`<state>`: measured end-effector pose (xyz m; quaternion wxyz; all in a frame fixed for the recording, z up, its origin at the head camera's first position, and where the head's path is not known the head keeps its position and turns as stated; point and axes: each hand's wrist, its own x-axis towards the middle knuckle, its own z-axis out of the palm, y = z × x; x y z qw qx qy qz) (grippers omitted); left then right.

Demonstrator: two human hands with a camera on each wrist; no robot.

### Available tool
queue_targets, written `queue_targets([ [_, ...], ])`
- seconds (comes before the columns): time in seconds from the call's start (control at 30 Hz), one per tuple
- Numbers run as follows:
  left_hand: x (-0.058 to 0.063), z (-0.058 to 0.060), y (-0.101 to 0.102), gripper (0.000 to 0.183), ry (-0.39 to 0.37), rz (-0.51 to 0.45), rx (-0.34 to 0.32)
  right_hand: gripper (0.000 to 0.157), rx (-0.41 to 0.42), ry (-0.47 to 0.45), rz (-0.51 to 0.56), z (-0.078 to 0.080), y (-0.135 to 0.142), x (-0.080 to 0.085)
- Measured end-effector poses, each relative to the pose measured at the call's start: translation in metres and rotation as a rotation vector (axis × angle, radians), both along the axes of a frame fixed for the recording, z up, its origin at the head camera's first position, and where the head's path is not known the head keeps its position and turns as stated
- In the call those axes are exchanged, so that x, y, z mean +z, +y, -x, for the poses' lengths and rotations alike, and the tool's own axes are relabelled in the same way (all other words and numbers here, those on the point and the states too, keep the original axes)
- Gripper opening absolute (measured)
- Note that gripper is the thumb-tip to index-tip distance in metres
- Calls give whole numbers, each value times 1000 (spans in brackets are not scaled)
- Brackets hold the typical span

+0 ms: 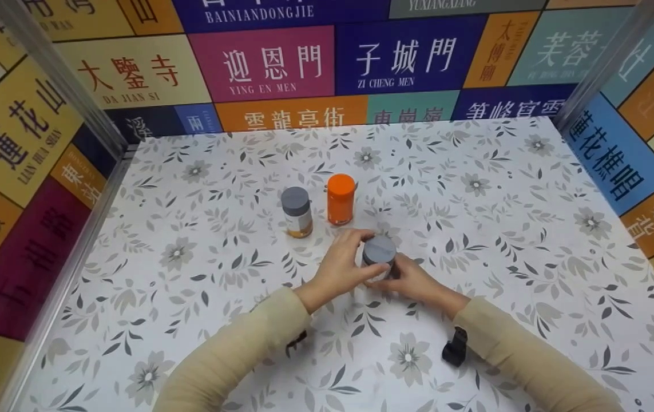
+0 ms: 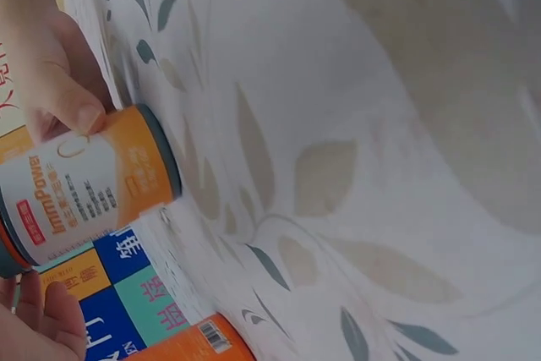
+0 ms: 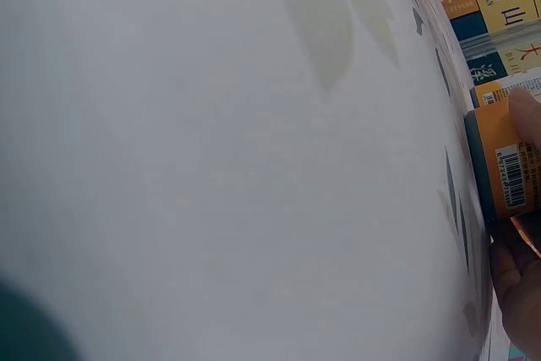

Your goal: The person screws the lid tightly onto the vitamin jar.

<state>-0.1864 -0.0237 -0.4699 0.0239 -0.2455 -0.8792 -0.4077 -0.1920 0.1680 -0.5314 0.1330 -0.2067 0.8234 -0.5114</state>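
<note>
A supplement bottle with a grey lid (image 1: 380, 250) stands upright between both hands. In the left wrist view, the same supplement bottle (image 2: 76, 188) shows a white and orange label marked ImmPower, its dark base right at the tabletop. My left hand (image 1: 341, 264) holds its lid, thumb on the near side and fingers around the far side. My right hand (image 1: 418, 280) grips the lower body from the right. Beyond them stand a similar grey-lidded bottle (image 1: 297, 212) and an all-orange bottle (image 1: 340, 199), side by side.
The table (image 1: 510, 229) wears a white cloth with grey flowers and leaves. Panels with Chinese place names (image 1: 264, 63) rise at the back and on both sides. A black wrist device (image 1: 455, 347) hangs below the right sleeve.
</note>
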Motion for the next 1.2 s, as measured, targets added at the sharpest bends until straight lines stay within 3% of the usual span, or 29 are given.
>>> queue_targets([
  [0.3,3,-1,2,55,33,-16,44,71,10,16,11,0,2,0],
  [0.63,2,1,-5,54,29,-23,-22,74,20,-18,32,0,0,0],
  [0.9,-1,4,-12,50,56,-24,-104,72,30,-17,38,-11,-7,31],
  [1.07,-1,5,-15,48,39,-11,-131,72,26,-12,29,-13,-8,36],
  [1.2,0,4,-15,51,29,13,-113,71,21,-3,29,-14,-8,35],
])
